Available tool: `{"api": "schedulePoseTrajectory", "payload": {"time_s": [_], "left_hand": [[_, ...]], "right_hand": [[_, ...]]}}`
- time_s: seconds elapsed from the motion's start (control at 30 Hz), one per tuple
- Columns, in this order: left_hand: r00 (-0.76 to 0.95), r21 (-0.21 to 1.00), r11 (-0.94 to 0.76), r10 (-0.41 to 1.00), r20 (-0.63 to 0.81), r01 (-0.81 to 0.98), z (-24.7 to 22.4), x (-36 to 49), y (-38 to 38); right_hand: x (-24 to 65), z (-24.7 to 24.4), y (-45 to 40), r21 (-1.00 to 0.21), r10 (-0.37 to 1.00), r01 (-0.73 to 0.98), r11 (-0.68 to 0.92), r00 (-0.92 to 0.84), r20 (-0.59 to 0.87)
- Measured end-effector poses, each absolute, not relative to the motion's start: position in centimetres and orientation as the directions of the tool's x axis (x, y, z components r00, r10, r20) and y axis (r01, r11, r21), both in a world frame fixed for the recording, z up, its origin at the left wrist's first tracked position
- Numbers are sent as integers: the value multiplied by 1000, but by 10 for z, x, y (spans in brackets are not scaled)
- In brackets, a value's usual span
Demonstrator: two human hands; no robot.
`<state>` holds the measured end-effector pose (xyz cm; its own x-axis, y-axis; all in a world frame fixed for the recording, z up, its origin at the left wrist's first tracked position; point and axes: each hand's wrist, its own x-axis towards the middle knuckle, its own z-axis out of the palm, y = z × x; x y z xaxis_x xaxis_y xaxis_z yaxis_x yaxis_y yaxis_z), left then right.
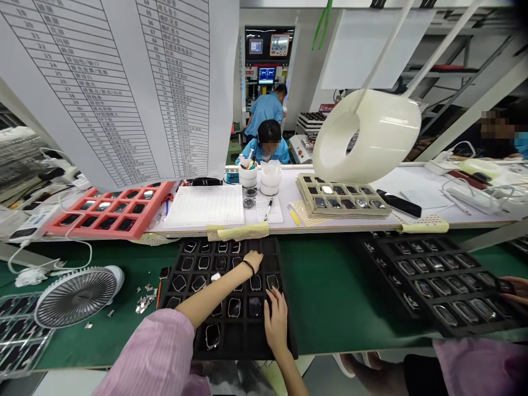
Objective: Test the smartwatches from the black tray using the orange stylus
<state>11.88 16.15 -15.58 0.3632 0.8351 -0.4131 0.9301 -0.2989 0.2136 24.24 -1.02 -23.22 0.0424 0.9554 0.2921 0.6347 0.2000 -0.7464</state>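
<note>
At the far left a clear tray (18, 330) of dark pieces lies on the green table (325, 297), next to a round fan (76, 297). Above them, on the white shelf (198, 220), sits a red tray (111, 212) of watch faces. Right of the fan are small metal bits (146, 300), an orange stick (159, 294) and a lone watch face (165, 273), just beside my black tray (236, 333). That tray holds rows of watch cases (203, 263), with several compartments bare at its upper right and lower right.

My left hand (253, 262), a dark band on its wrist, reaches across to the upper part of the tray. Its fingers are curled in; I cannot tell whether they hold anything. My right hand (276, 316) lies over the tray's right side, fingers stretched out, their tips at a watch case (273, 282); I cannot tell whether they press on it. Farther right, another person's hand (517, 289) is at the edge of stacked black trays (443, 286) filled with more cases.
</note>
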Motion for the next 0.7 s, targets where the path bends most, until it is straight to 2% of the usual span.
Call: {"api": "schedulePoseTrajectory", "payload": {"time_s": [0.27,0.4,0.5,0.57,0.7], "left_hand": [[369,284,-272,845,-386,919,-160,117,159],[387,354,-265,858,-338,897,-150,101,153],[387,419,-256,883,-266,871,-136,88,135],[388,468,-253,896,-218,847,-125,83,116],[377,551,-230,911,-169,802,-107,75,68]], "right_hand": [[242,-236,-9,-734,955,648,203,35,296],[243,-238,-10,-806,969,572,152,75,235],[244,-231,-5,-922,984,381,62,132,121],[241,-221,1,-980,987,191,-54,160,-23],[220,-198,18,-949,958,-133,-284,2,-287]]}}
